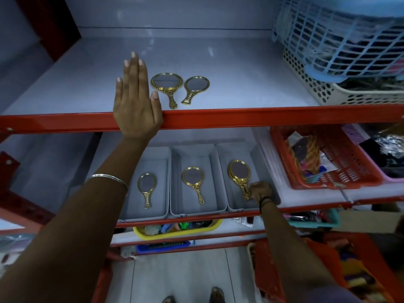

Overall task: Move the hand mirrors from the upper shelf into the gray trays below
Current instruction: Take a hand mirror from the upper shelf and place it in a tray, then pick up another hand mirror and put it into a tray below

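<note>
The right hand point(260, 190) pinches the handle of an ornate mirror point(239, 174) in the rightmost gray tray point(262, 158), apparently atop another; released carelessly, it could slide. Its long axis runs front-to-back, head rearward. The left hand point(136, 101), flat and empty, rests beside two mirrors point(167, 84) on the upper shelf point(240, 84).

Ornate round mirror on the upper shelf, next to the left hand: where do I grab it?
Probably by the handle of the ornate mirror. It lies flat, handle end pointing at the shelf's front edge, so come from the front and pinch its narrow sides.
</note>
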A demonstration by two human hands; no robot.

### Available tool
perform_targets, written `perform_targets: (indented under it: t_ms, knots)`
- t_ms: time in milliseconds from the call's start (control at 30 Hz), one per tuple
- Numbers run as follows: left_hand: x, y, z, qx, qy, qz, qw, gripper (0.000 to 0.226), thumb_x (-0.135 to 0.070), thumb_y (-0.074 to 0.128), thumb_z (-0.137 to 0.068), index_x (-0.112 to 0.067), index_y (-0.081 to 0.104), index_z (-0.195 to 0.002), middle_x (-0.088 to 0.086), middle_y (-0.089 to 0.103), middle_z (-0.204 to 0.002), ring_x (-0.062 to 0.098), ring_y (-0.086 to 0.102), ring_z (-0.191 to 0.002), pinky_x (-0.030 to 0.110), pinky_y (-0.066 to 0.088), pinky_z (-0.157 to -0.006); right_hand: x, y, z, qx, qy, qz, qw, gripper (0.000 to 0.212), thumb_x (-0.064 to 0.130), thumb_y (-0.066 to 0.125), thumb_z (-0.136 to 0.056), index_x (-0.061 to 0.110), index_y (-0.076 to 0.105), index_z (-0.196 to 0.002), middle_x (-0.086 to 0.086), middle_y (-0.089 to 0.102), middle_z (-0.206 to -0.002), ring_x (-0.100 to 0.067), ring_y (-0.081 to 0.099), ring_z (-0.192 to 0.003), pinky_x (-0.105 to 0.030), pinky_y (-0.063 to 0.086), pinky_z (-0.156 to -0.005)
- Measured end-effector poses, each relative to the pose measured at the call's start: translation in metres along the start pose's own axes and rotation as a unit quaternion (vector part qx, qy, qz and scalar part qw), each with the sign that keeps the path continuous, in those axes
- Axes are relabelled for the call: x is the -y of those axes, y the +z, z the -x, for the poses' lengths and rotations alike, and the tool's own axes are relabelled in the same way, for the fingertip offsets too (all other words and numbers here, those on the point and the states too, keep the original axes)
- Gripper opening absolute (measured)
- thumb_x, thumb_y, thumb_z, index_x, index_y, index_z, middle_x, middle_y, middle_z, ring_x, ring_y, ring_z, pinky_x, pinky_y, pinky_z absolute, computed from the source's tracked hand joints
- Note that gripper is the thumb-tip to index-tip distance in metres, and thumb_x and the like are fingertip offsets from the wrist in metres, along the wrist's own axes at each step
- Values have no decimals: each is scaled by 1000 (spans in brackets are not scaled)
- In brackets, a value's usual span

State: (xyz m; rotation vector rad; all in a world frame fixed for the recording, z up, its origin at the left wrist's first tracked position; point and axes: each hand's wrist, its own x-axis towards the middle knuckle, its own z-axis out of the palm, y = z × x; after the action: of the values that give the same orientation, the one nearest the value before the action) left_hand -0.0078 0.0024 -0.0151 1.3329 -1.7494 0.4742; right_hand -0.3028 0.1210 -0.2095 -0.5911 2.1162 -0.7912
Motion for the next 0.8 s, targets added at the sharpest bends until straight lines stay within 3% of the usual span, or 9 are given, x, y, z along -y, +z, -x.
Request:
perform_targets:
  t_ms: [67, 133, 233, 333, 433, 567, 667, 733, 800]
  knots:
    - [2, -4, -2, -3, 1, -10, 1000, 60, -33, 20, -96, -3, 27, -148, 15, 29, -157, 27, 24, -147, 37, 19, -120, 11, -3, 9, -34, -84, -65, 994, 36, -4, 58, -85, 17, 50, -57, 10, 52, -28, -6, 55, -57, -19, 44, -65]
    - [-2, -5, -1, 15, 3, -9, 1000, 60, -32, 21, -96, -3, 28, -148, 15, 29, -156, 27, 25, -146, 37, 19, -120, 30, -7, 31, -36, -160, -148, 975, 30, -4, 61, -84, 13, 55, -60, 12, 59, -42, 2, 58, -53, -14, 44, -61]
    - [2, -7, -2, 31, 6, -32, 999, 60, -32, 21, -97, -4, 25, -149, 14, 26, -157, 25, 23, -147, 38, 12, -121, 65, -13, 84, 48, -275, -164, 946, 15, 11, 63, -86, 18, 62, -73, 7, 63, -72, -3, 58, -68, -6, 47, -60]
    - [3, -13, -1, 44, 4, -78, 996, 62, -35, 18, -97, -4, 21, -150, 13, 23, -159, 22, 20, -148, 33, -14, -120, 100, -19, 141, 145, -361, -172, 905, 13, 13, 59, -89, 19, 63, -77, 16, 63, -71, 8, 57, -64, -4, 46, -61]
    - [15, -20, 2, 56, -10, -83, 995, 62, -35, 19, -96, -4, 20, -151, 12, 22, -159, 22, 19, -148, 31, -19, -118, 145, -20, 182, 185, -437, -170, 863, 11, 15, 59, -89, 19, 63, -80, 15, 62, -76, 4, 55, -68, -9, 47, -62]
    - [35, -27, 3, 75, -12, -86, 993, 63, -35, 19, -95, -5, 18, -151, 11, 18, -160, 22, 16, -149, 31, -18, -118, 211, -6, 196, 82, -534, -104, 835, 8, 18, 62, -87, 14, 66, -82, 9, 62, -75, 5, 54, -67, -7, 44, -63]
    - [37, -30, 2, 88, -5, -84, 993, 63, -34, 19, -95, -4, 20, -150, 11, 20, -160, 21, 17, -148, 32, -15, -119, 255, 18, 185, -22, -529, -64, 846, 15, 17, 62, -86, 5, 69, -83, -3, 69, -79, 6, 59, -65, -5, 46, -59]
    - [36, -29, 2, 89, -8, -80, 993, 63, -33, 21, -94, -4, 23, -150, 12, 23, -159, 22, 21, -147, 32, -13, -119, 276, 38, 174, -61, -482, 26, 874, 23, 27, 61, -85, 6, 70, -86, -9, 72, -86, -14, 66, -79, -24, 54, -66]
    - [36, -29, 2, 86, -8, -79, 993, 62, -32, 22, -94, -4, 26, -149, 12, 26, -158, 22, 24, -146, 32, -10, -120, 290, 57, 169, -94, -435, 168, 880, 30, 34, 61, -83, 7, 69, -93, -11, 71, -95, -28, 65, -93, -32, 51, -75]
